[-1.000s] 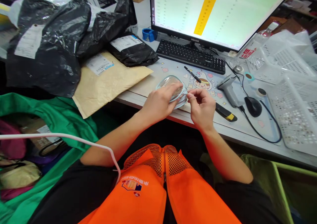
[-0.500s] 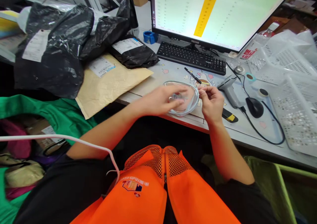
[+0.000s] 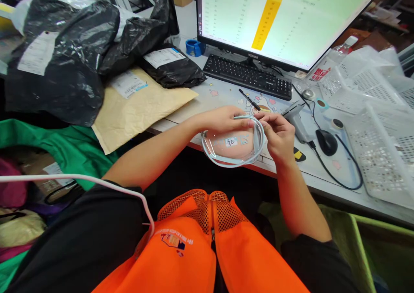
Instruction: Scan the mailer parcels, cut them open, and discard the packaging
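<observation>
A clear, rounded plastic pouch with a light blue-grey rim is held tilted at the desk's front edge. Something pinkish shows through it, along with pale blue print and a small white label. My left hand grips the pouch's upper edge, thumb in front and fingers hidden behind. At the upper right of the rim, my right hand is closed in a pinch; its fingertips partly hide what they hold. Just beyond lies a black pen. A black-and-yellow cutter rests beside my right wrist.
Black plastic parcels and a tan padded envelope cover the desk's left side. Behind stand a keyboard and monitor. To the right are a scanner, a mouse and white baskets.
The pouch has tipped up toward me and come nearer the desk edge. My left hand has gone from spread over it to gripping its upper edge. The right hand stays at the rim.
</observation>
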Motion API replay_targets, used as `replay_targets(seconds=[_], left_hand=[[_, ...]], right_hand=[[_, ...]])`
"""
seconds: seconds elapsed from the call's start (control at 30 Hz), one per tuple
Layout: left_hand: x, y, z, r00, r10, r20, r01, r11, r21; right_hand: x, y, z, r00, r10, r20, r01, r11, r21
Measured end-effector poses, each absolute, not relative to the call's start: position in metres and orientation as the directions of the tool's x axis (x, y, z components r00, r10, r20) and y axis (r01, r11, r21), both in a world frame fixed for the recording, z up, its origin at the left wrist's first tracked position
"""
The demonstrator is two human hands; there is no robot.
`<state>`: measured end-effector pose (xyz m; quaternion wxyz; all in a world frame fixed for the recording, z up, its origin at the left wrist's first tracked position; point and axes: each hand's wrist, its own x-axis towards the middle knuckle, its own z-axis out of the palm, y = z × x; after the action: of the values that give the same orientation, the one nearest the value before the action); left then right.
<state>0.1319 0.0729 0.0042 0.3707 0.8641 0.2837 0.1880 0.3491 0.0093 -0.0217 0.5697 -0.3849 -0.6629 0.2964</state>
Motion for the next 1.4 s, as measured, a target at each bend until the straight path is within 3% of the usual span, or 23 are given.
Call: replay_targets(seconds=[0.2, 0.53, 0.63, 0.7, 0.8, 0.97, 1.13, 1.4], left_hand=[[0.128, 0.075, 0.009, 0.773, 0.624, 0.113, 0.313, -0.53, 0.788], [0.116, 0.104, -0.01, 0.767, 0.632, 0.106, 0.247, -0.445, 0.861], [0.116, 0.106, -0.01, 0.708, 0.695, 0.128, 0.361, -0.512, 0.779], [0.116, 0.09, 0.0, 0.604, 0.758, 0.247, 0.435, -0.572, 0.695], [0.115, 0.045, 0.019, 0.555, 0.734, 0.392, 0.429, -0.656, 0.621], [0.116, -0.011, 0.029, 0.526, 0.768, 0.366, 0.551, -0.635, 0.541], [0.117, -0.012, 0.019, 0.4, 0.839, 0.369, 0.619, -0.545, 0.566], [0.128, -0.016, 0.015, 0.343, 0.859, 0.379, 0.697, -0.503, 0.51]], right_hand=[[0.347, -0.012, -0.022, -0.007, 0.815, 0.579, 0.306, 0.553, -0.775], [0.335, -0.039, -0.021, -0.065, 0.803, 0.593, 0.417, 0.561, -0.715], [0.326, -0.033, -0.024, 0.021, 0.795, 0.607, 0.491, 0.521, -0.698], [0.32, -0.026, -0.026, 0.091, 0.778, 0.622, 0.544, 0.484, -0.685], [0.311, -0.018, -0.026, 0.134, 0.724, 0.676, 0.603, 0.482, -0.636], [0.298, -0.015, -0.019, 0.074, 0.721, 0.689, 0.628, 0.502, -0.594], [0.291, -0.02, -0.011, 0.008, 0.731, 0.683, 0.612, 0.536, -0.581], [0.286, -0.04, -0.01, 0.073, 0.79, 0.609, 0.519, 0.491, -0.7]])
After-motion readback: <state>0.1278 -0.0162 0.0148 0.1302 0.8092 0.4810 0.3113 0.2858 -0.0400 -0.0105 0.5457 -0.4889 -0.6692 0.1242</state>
